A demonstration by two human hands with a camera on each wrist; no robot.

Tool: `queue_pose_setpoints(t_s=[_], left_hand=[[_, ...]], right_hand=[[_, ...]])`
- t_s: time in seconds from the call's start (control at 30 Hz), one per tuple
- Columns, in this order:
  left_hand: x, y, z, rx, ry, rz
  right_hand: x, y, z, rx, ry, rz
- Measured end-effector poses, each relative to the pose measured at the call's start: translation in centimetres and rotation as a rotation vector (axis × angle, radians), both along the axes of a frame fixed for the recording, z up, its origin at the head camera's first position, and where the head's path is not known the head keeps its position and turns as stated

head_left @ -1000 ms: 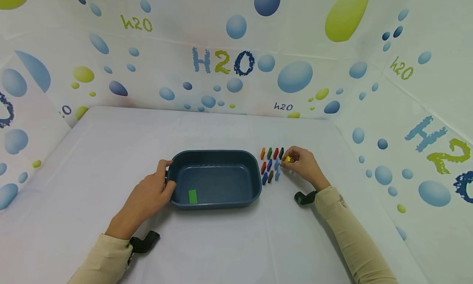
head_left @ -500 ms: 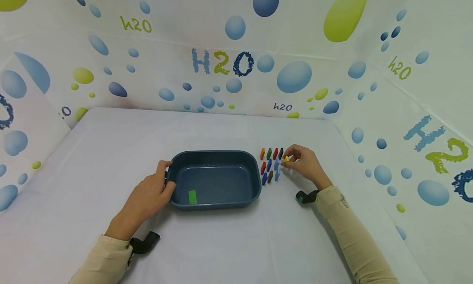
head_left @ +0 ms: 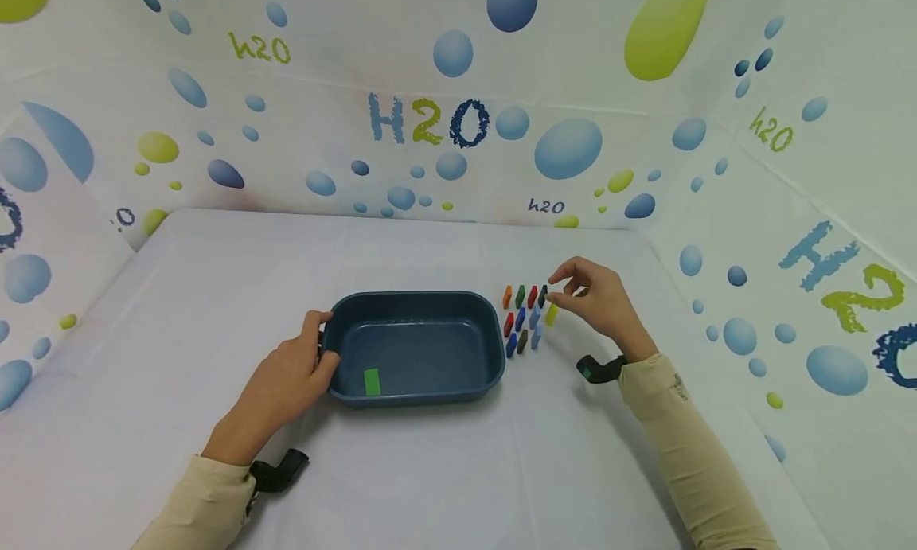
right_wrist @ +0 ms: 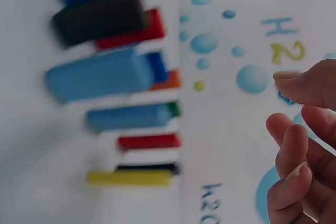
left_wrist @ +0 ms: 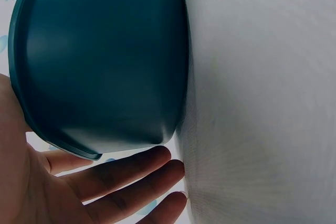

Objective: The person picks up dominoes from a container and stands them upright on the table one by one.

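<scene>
A dark blue rectangular tray (head_left: 419, 387) sits mid-table, a green patch (head_left: 372, 381) on its floor at the near left. My left hand (head_left: 286, 383) holds the tray's left end, thumb and index finger at the rim; in the left wrist view its other fingers extend below the handle lip. Right of the tray, several small domino-like blocks stand on end in rows. A yellow block (head_left: 551, 315) stands upright at their right edge, also visible in the right wrist view. Just above it my right hand (head_left: 598, 299) hovers, thumb and index finger apart, holding nothing.
Close beside the yellow block stand a black block (head_left: 542, 296) and a light blue block (head_left: 535, 317). An orange block (head_left: 507, 297) is at the far left of the group, near the tray's right rim. A patterned sheet (head_left: 301, 120) rises behind the white tabletop (head_left: 430, 478).
My right hand has let go of the yellow block, which now stands upright, and has lifted a little up and away. My left hand and the tray stay put.
</scene>
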State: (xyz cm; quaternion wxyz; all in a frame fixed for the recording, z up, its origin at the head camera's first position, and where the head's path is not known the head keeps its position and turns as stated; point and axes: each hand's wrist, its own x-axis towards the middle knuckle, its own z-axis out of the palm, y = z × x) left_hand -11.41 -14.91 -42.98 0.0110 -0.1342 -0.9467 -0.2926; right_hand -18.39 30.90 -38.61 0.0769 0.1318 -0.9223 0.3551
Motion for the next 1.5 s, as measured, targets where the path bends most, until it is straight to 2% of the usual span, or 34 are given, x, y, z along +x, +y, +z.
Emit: queue_pose_setpoints(t_s=[0.2,0.43,0.6,0.77,1.1,1.5], left_hand=[[0.1,-0.1,0.3,0.001,-0.004,0.000],[0.0,-0.1,0.2,-0.001,-0.002,0.002],[0.0,-0.1,0.0,0.005,0.013,-0.006],[0.1,0.0,-0.1,0.009,0.013,-0.006],[0.0,-0.1,0.0,0.005,0.003,-0.009],[0.0,-0.3,-0.1,0.010,0.025,-0.017]], right_hand=[[0.7,-3.7,2.9,-0.041,0.111,0.133],[0.5,-9.1,4.4,-0.061,0.121,0.327],[0.5,-12.7,4.1,-0.070,0.084,0.447],[0.4,-16.1,3.1,-0.056,0.031,0.543],[0.2,-20.8,1.6,0.085,-0.105,0.620],[-1.1,-23.0,1.0,0.094,-0.179,0.709]])
